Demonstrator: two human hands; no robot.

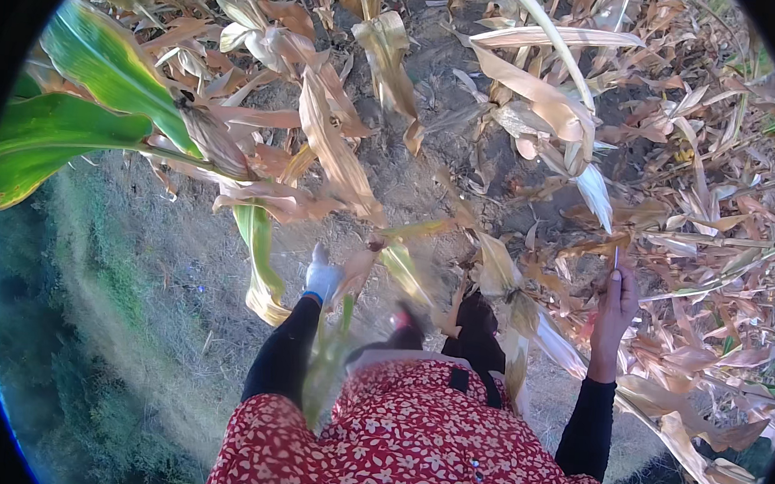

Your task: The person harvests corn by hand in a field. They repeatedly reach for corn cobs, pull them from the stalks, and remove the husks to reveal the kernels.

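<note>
My left hand (322, 276) wears a pale work glove with a blue cuff. It hangs low beside a dry corn leaf (358, 272) and a yellow-green corn leaf (256, 259); whether its fingers hold anything is hard to make out. On the other side, my bare right hand (616, 304) grips a thin, pale, pointed tool (616, 258) that sticks up past the thumb. Close to its tip lies a brown dry leaf (595, 247). Between my hands a corn stalk carries withered husks (498, 268).
Dry corn stalks and leaves (718, 200) spread over the right side. Large green corn leaves (93, 82) reach in from the left. A drooping husk-covered ear (533, 127) hangs ahead above bare soil (406, 182). My dark shoe (477, 314) stands among leaves.
</note>
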